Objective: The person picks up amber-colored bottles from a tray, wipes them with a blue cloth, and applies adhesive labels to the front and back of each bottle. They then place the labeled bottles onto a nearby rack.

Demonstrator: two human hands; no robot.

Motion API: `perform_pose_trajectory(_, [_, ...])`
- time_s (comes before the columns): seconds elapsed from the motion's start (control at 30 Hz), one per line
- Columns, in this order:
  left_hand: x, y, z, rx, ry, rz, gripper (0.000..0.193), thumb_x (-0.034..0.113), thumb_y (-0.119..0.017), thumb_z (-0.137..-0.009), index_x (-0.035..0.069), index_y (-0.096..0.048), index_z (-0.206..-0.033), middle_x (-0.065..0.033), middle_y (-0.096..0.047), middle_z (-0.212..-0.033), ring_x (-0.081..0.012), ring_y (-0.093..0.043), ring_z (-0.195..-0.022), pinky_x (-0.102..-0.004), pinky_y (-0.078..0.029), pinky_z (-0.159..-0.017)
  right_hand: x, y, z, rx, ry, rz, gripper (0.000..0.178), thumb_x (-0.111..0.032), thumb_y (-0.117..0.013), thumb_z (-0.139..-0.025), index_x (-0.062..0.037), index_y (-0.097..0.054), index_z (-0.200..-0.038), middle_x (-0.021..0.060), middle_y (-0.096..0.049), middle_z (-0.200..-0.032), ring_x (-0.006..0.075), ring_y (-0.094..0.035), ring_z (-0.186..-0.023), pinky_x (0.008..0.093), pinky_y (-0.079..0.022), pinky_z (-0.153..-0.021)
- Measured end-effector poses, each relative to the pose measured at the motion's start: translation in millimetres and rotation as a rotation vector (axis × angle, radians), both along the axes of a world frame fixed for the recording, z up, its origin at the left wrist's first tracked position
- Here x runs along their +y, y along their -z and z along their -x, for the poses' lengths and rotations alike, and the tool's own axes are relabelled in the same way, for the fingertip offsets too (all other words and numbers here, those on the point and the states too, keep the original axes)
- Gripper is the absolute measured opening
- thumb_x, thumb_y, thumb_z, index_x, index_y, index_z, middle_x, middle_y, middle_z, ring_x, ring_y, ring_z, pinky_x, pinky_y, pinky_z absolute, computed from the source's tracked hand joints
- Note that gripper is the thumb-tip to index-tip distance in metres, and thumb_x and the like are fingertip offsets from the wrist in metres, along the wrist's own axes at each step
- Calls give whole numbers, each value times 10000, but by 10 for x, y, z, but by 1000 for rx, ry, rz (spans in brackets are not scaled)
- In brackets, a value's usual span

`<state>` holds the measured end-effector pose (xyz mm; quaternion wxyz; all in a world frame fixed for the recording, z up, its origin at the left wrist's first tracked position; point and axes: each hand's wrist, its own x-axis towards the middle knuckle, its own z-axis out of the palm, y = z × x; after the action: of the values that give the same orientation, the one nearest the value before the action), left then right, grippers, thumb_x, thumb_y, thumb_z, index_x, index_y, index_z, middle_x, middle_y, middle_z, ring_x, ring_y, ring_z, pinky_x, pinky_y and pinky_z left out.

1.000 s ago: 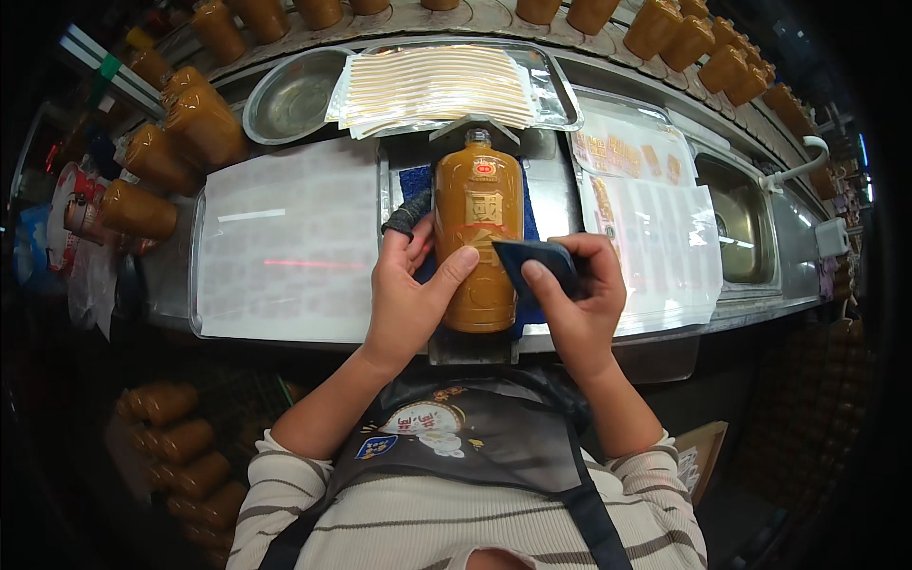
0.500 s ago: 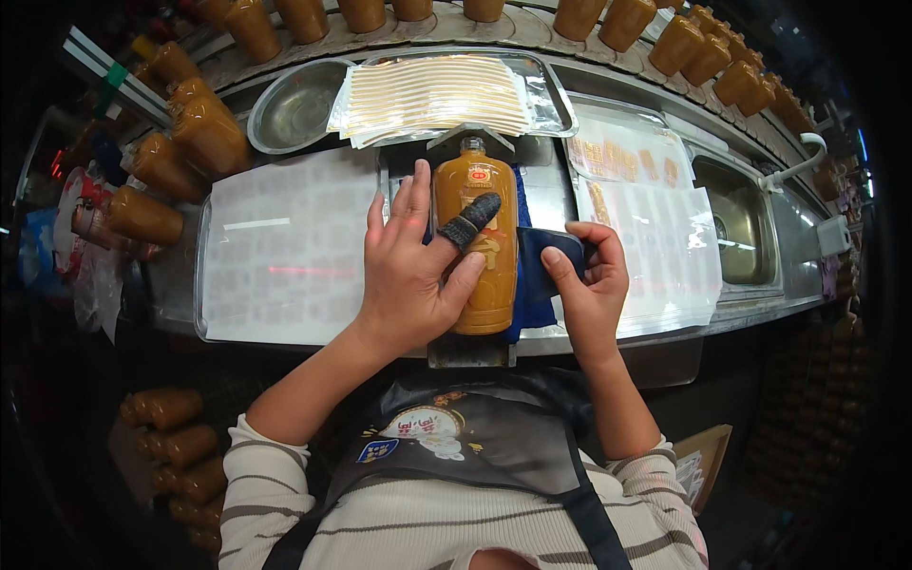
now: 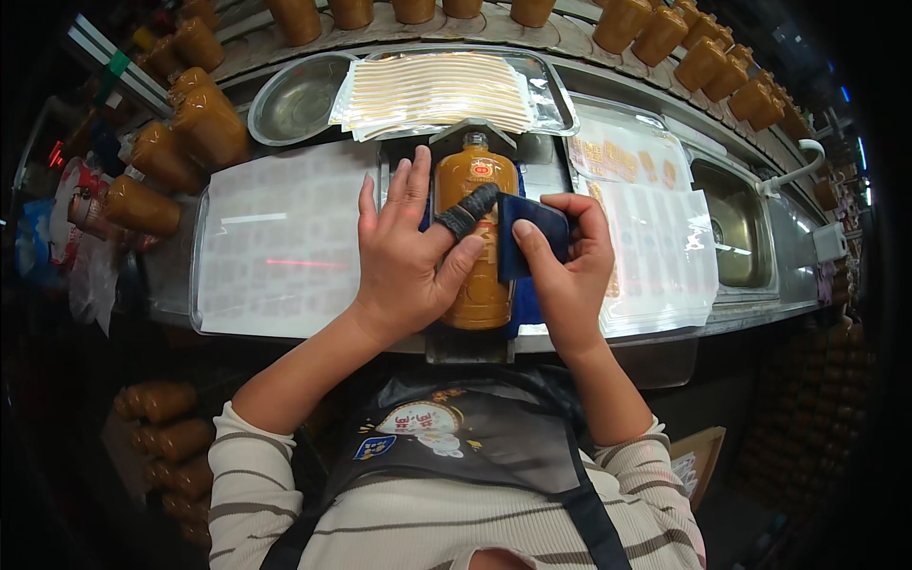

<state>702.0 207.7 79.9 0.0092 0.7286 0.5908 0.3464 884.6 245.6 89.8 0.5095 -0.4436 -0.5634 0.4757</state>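
Observation:
A glossy amber-brown bottle point(image 3: 478, 290) lies on its back in a metal holder, neck pointing away from me, with a red emblem and gold decal marks on its front. My left hand point(image 3: 404, 247) rests over its left side with fingers spread; a dark knit cover point(image 3: 467, 211) wraps the index finger, which reaches across the bottle. Pinched between thumb and fingers of my right hand point(image 3: 565, 266) is a flat dark blue scraper point(image 3: 532, 236). Its left edge meets the right side of the bottle's front. Blue cloth point(image 3: 528, 309) shows beneath, to the right.
Decal sheets lie left point(image 3: 275, 247) and right point(image 3: 655, 252) of the holder. Behind it are a tray of gold-striped strips point(image 3: 437, 93) and a steel bowl point(image 3: 296, 100). A sink point(image 3: 736, 228) is at right. Bottles point(image 3: 209, 123) stand at left and along a curved conveyor point(image 3: 380, 28).
My right hand has moved the scraper left and slightly up, from beside the bottle onto its front edge. The left hand stays nearly in place. Bottles on the conveyor have shifted to the right.

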Motion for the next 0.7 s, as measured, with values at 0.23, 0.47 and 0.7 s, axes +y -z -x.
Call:
perform_pose_trajectory(0.23, [-71,131,138,-72,-25,59,354,374,-628,-940,45,-758,-930,-322,-327,-1538,-443,-406,-1380,-656,-140,-1129,174,103,-192,-146,84,39,225,-38,-714,-847,-4,-602,-1039,46,-624,-913,87,-584,-827,231,-488,-748])
perform_pose_trajectory(0.47, [5,-16,171,-107,89,30,343,399,-626,-940,88,-768,-967,-288,-279,-1577,-427,-370,-1410,-655,-109,-1140,138,93,-104,-62,37,21,282,-28,-719,-866,-10,-576,-1108,37,-619,-965,77,-590,-868,212,-490,-762])
perform_pose_trajectory(0.7, [225,21,229,31,133,17,344,414,-613,-945,111,-771,-987,-240,-297,-1587,-432,-367,-1406,-656,-122,-1138,31,-30,-73,-2,-68,72,275,-24,-707,-888,-9,-555,-1117,40,-626,-945,75,-593,-852,214,-493,-760])
